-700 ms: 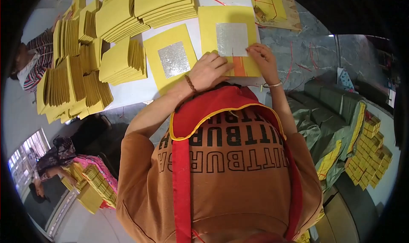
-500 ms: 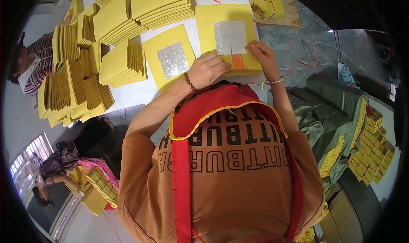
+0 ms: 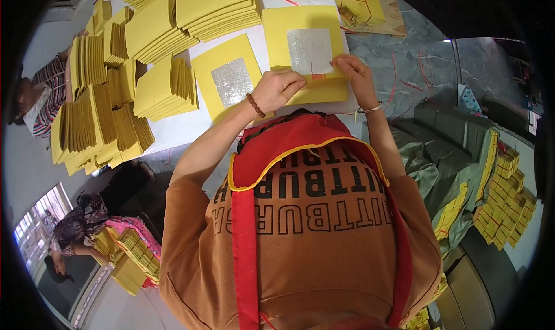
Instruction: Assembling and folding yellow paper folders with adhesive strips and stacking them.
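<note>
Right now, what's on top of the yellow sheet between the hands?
A silver square and, at its near edge, a bit of orange-red strip. The left hand covers the near-left part of the yellow sheet; what lies there, and underneath the sheet, cannot be seen.

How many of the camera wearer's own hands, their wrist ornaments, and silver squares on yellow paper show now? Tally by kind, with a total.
Own hands: 2 (left hand, right hand)
Wrist ornaments: 2 (brown beaded bracelet, pale bangle)
Silver squares: 2 (left square, right square)
Total: 6
</note>
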`<state>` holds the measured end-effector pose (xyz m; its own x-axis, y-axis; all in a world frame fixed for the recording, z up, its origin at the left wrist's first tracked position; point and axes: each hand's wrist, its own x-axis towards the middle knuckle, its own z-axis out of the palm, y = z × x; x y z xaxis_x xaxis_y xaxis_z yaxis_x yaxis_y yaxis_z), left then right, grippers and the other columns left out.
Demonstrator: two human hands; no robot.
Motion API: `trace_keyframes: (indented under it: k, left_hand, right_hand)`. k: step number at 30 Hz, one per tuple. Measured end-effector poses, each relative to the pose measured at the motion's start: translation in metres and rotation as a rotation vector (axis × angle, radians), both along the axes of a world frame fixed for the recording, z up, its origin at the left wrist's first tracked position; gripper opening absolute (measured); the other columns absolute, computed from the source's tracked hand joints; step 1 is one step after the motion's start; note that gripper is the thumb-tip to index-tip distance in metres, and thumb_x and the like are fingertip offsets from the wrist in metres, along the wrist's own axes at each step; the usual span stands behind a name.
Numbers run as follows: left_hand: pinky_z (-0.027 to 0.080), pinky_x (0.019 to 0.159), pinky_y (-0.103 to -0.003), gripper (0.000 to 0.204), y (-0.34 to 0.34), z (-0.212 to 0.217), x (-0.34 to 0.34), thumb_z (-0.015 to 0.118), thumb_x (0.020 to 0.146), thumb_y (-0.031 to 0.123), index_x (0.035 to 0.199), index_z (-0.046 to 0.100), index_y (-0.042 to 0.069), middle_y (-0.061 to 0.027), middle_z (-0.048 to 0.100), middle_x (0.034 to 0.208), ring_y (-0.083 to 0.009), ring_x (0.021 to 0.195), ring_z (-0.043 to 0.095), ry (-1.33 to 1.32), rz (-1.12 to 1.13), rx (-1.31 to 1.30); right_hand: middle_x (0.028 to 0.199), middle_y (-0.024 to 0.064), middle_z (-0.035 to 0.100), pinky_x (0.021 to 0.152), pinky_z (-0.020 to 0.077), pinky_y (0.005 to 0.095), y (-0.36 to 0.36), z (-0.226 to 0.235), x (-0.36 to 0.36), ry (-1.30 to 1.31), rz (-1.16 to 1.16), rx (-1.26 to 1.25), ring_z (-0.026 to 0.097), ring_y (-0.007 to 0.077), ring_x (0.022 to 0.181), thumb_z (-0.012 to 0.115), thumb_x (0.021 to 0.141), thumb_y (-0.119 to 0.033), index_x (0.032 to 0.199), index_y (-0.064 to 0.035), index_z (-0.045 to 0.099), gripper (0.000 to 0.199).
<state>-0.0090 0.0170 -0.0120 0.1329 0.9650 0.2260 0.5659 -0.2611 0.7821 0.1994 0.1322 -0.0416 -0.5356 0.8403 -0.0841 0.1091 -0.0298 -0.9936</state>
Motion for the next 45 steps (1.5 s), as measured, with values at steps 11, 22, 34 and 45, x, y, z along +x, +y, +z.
trace_keyframes:
  k: [11,22,34,45]
  left_hand:
    - [0.044,0.051,-0.028,0.017,0.005,0.008,0.0,0.056,0.081,0.016,0.086,0.064,0.002,-0.0084,0.062,0.065,-0.0141,0.053,0.056,-0.168,0.142,-0.386]
    - [0.035,0.099,-0.034,0.05,-0.001,0.023,-0.041,0.066,0.077,0.025,0.121,0.05,0.008,-0.0088,0.05,0.123,-0.0232,0.118,0.043,-0.216,-0.24,-0.313]
    - [0.048,0.071,-0.035,0.021,-0.039,0.014,-0.023,0.055,0.075,0.006,0.096,0.06,0.004,-0.0103,0.062,0.086,-0.0259,0.081,0.059,0.326,0.022,0.219]
    - [0.039,0.049,-0.041,0.04,-0.007,-0.023,-0.023,0.053,0.086,0.036,0.07,0.047,-0.001,-0.0173,0.049,0.053,-0.0333,0.052,0.052,-0.241,0.48,-0.408]
  right_hand:
    - [0.104,0.0076,0.058,0.087,0.0392,0.0272,0.006,-0.007,0.006,0.037,0.069,-0.027,0.054,0.0166,0.097,0.044,0.091,-0.018,0.093,0.0023,0.061,0.027]
    - [0.108,0.0076,0.056,0.088,0.0386,0.0326,0.002,-0.024,0.011,0.001,0.095,0.231,0.05,0.0232,0.102,0.064,0.072,-0.006,0.09,-0.0068,0.061,0.018]
    - [0.099,0.0047,0.064,0.089,0.037,0.0315,-0.02,0.031,0.035,-0.132,0.234,0.297,0.054,0.022,0.101,0.064,0.073,-0.009,0.091,-0.0076,0.064,0.018]
    - [0.071,0.0012,0.059,0.057,0.0405,0.0225,-0.011,0.023,-0.008,-0.153,-0.067,0.088,0.048,0.0051,0.063,0.061,0.084,-0.022,0.093,0.0007,0.061,0.024]
